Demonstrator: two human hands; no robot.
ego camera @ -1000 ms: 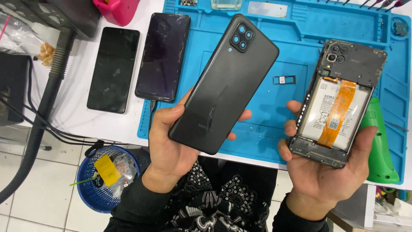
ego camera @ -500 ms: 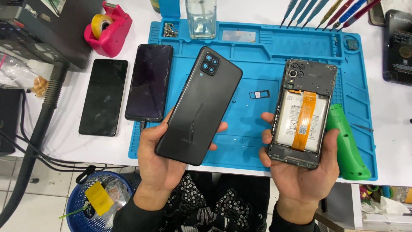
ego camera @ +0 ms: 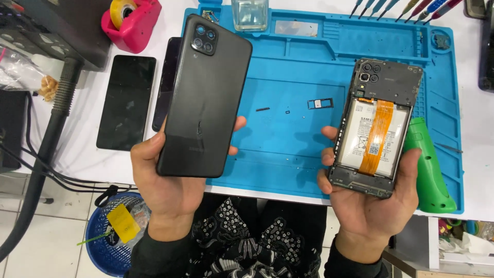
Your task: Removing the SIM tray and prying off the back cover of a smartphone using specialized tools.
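My left hand holds a dark grey phone back cover upright, camera cutouts at its top, outer face toward me. My right hand holds an opened phone body with its white battery and an orange flex ribbon exposed. Both hands hover over the near edge of a blue repair mat. On the mat between them lie a small SIM tray and two tiny dark parts.
Two dark phones lie left of the mat, one partly behind the cover. A pink tape dispenser, a clear glass container, screwdrivers and a green tool surround the mat. A blue waste basket sits on the floor.
Both hands have moved apart and closer to the camera. The back cover has turned more upright and shifted left; the view has tilted further toward the table's back.
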